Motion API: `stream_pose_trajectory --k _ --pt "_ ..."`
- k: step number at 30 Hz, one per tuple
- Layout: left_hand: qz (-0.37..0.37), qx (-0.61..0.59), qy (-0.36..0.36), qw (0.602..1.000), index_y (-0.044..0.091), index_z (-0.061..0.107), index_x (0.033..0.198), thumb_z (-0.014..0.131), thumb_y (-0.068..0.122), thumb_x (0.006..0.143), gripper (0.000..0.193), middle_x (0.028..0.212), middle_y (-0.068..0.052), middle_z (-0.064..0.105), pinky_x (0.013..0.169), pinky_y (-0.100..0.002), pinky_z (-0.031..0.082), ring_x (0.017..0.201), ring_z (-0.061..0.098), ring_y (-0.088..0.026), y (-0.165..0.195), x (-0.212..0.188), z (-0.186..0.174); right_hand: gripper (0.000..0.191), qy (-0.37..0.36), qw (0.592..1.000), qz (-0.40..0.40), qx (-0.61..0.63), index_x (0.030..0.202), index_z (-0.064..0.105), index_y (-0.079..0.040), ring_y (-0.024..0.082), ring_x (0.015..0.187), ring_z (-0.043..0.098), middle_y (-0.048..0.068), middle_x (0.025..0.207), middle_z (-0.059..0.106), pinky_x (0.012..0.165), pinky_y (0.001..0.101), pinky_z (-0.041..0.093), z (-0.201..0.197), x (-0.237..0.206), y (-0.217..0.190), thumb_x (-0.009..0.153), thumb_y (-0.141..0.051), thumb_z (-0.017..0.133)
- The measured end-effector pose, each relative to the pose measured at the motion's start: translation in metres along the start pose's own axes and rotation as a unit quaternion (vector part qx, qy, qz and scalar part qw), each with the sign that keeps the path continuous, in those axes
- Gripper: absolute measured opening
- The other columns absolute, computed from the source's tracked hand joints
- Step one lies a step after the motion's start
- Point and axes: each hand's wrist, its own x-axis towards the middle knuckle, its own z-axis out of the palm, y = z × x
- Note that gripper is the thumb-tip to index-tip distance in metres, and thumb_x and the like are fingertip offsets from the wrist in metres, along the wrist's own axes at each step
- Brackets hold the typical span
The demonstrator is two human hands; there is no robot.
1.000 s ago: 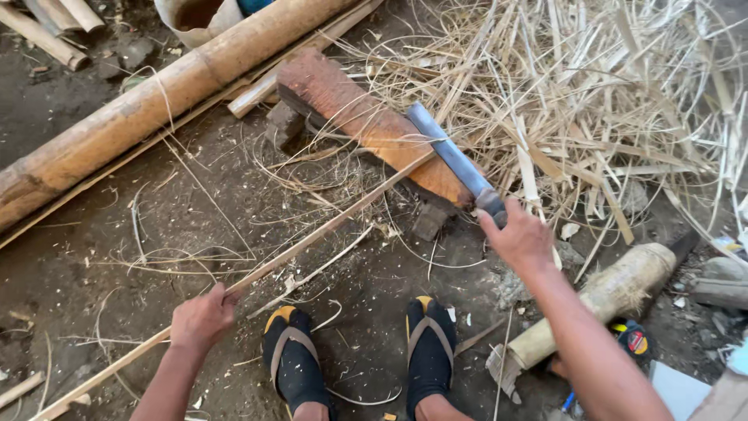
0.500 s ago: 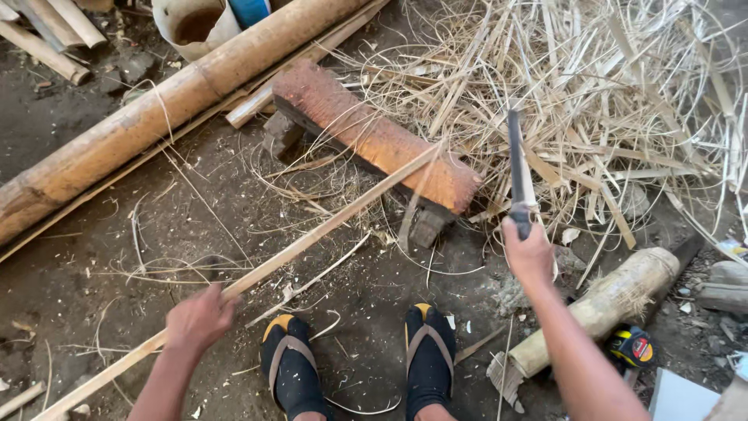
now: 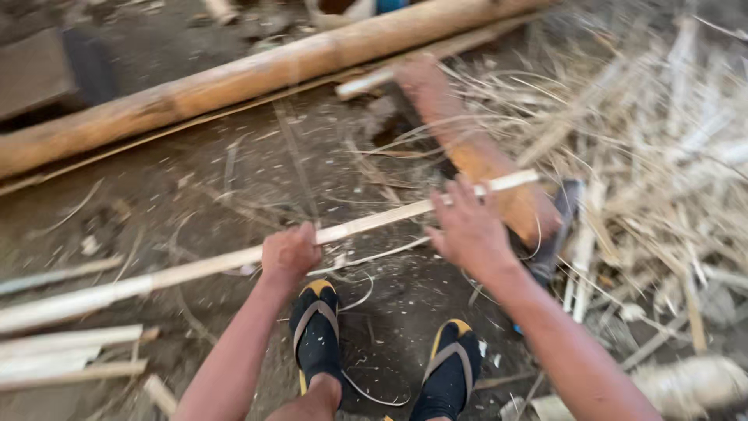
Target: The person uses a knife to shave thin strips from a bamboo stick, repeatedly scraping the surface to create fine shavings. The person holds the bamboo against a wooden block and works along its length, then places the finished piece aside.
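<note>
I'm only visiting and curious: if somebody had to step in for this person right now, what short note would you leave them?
Left hand: closed in a grip around the long pale bamboo strip, near its middle.
Right hand: open, fingers spread over the strip's far end, touching it; I can't tell if it grips.
The strip lies slanted across the dirt floor, its far end over the reddish wooden block.
The dark blade lies on the ground beside the block, in no hand.
Done: blade put down, strip taken in both hands.
Left: unclear from this blurred view.
Nearby: thick bamboo pole, heap of shavings, more cut strips.
</note>
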Motion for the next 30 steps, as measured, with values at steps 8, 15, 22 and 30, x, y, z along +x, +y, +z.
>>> stream_pose_trajectory --k 8,15,22,30 --pt "-0.050 0.016 0.152 0.987 0.013 0.066 0.076 0.071 0.026 0.090 0.019 0.074 -0.007 0.072 0.075 -0.043 0.053 0.075 0.072 -0.027 -0.090 -0.059 -0.085 0.021 -0.186 0.966 -0.082 0.162 0.103 0.056 -0.006 0.036 0.099 0.063 0.014 0.095 0.065 0.083 0.0546 0.045 0.044 0.078 -0.066 0.087 -0.019 0.058" --pt "-0.030 0.034 0.067 0.997 0.010 0.067 0.090 0.074 0.020 0.076 0.019 0.096 -0.010 0.070 0.094 -0.048 0.043 0.103 0.064 -0.029 -0.133 -0.079 -0.058 0.021 -0.191 0.920 -0.242 0.242 0.104 0.057 -0.005 0.039 0.095 0.064 0.018 0.095 0.066 0.084 0.0525 0.050 0.065 0.138 -0.205 0.085 -0.013 0.059" --pt "-0.177 -0.056 -0.089 0.979 0.012 0.067 0.095 0.073 0.022 0.082 0.017 0.086 -0.012 0.072 0.093 -0.046 0.048 0.089 0.072 -0.030 -0.219 -0.112 -0.034 0.046 -0.488 0.843 -0.181 0.135 0.103 0.066 -0.009 0.039 0.097 0.066 0.020 0.098 0.072 0.084 0.0505 0.051 0.093 0.186 -0.328 0.098 -0.054 0.061" --pt "-0.072 -0.125 0.034 0.989 0.014 0.067 0.103 0.079 0.021 0.067 0.038 0.078 -0.010 0.072 0.081 -0.045 0.051 0.081 0.071 -0.032 -0.259 -0.134 -0.047 0.040 -0.483 0.771 -0.179 0.374 0.096 0.071 -0.004 0.029 0.079 0.070 0.018 0.087 0.075 0.072 0.0420 0.053 0.126 0.227 -0.396 0.098 -0.041 0.056"
